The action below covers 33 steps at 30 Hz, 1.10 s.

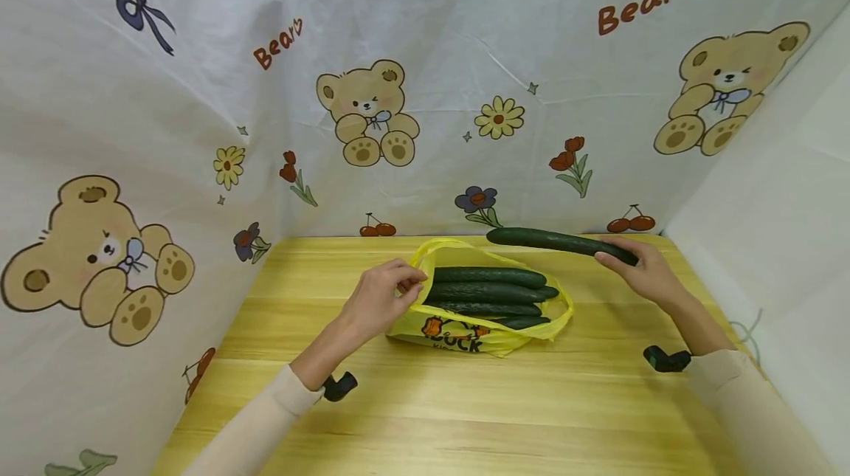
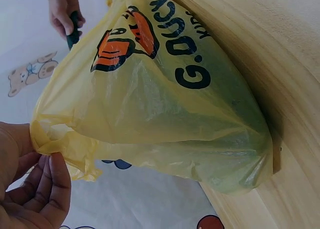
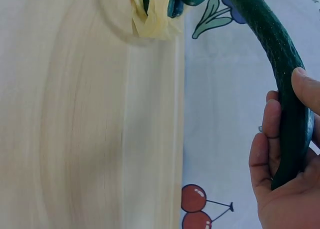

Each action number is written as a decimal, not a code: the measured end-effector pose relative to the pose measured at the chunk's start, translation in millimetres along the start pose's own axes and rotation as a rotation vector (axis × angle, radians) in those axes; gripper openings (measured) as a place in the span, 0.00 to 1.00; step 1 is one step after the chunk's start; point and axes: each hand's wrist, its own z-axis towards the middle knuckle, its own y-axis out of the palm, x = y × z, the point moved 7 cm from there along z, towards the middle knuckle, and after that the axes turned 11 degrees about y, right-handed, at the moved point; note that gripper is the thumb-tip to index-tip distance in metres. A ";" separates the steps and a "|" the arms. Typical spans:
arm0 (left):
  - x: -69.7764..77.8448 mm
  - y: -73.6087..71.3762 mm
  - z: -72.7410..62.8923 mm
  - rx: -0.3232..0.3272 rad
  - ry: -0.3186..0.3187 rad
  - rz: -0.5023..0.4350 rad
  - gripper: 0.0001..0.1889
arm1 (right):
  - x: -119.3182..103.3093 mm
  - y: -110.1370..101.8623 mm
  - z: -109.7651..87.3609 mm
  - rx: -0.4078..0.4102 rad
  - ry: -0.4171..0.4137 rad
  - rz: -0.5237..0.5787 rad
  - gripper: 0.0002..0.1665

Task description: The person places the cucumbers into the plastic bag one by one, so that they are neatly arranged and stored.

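A yellow plastic bag [image 1: 465,338] with duck-themed print lies on the wooden table, its mouth facing up and right. Several dark green cucumbers [image 1: 488,291] lie side by side inside it. My left hand [image 1: 380,295] pinches the bag's rim at its left end; in the left wrist view the thumb and fingers [image 2: 60,181] hold the gathered yellow plastic. Up and right of the bag, my right hand [image 1: 640,269] grips one long cucumber [image 1: 544,240] by its right end. That cucumber is in the air, its far end above the bag's back edge.
The wooden table [image 1: 425,417] meets a white cloth backdrop [image 1: 438,188] printed with bears and flowers, at the back and left. A white panel [image 1: 783,225] stands on the right, with a thin cable [image 1: 750,332] near it. A dark wrist camera [image 1: 666,359] sits by the right wrist.
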 end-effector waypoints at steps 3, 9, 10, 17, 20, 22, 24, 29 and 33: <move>-0.5 -1.3 -0.4 0.013 0.003 -0.004 0.06 | -2.6 -6.0 -10.1 0.001 -0.004 -0.009 0.34; -0.9 -2.7 0.4 0.019 0.003 0.009 0.06 | -8.1 -15.9 -29.2 -0.021 -0.018 0.013 0.31; -1.0 -3.2 0.5 0.022 0.004 0.011 0.06 | -9.0 -17.3 -31.9 -0.024 -0.025 0.023 0.30; 0.4 -6.1 1.9 0.044 0.004 0.008 0.06 | -18.7 -16.9 -48.6 -0.054 -0.116 0.112 0.26; 1.5 -7.0 2.4 0.058 0.012 -0.005 0.05 | -22.0 -11.7 -54.6 -0.065 -0.144 0.121 0.25; 2.2 -7.0 2.8 0.065 0.019 -0.011 0.05 | -24.0 -7.0 -57.5 -0.078 -0.151 0.128 0.25; 3.0 -6.7 3.2 0.067 0.024 -0.014 0.05 | -26.3 -1.4 -59.7 -0.092 -0.149 0.126 0.24; 2.1 -7.3 2.4 0.068 0.023 -0.023 0.04 | -35.9 19.7 -56.9 -0.136 -0.121 0.107 0.24; 2.2 -8.6 1.8 0.071 0.021 -0.022 0.04 | -47.3 41.2 -50.5 -0.179 -0.117 0.091 0.25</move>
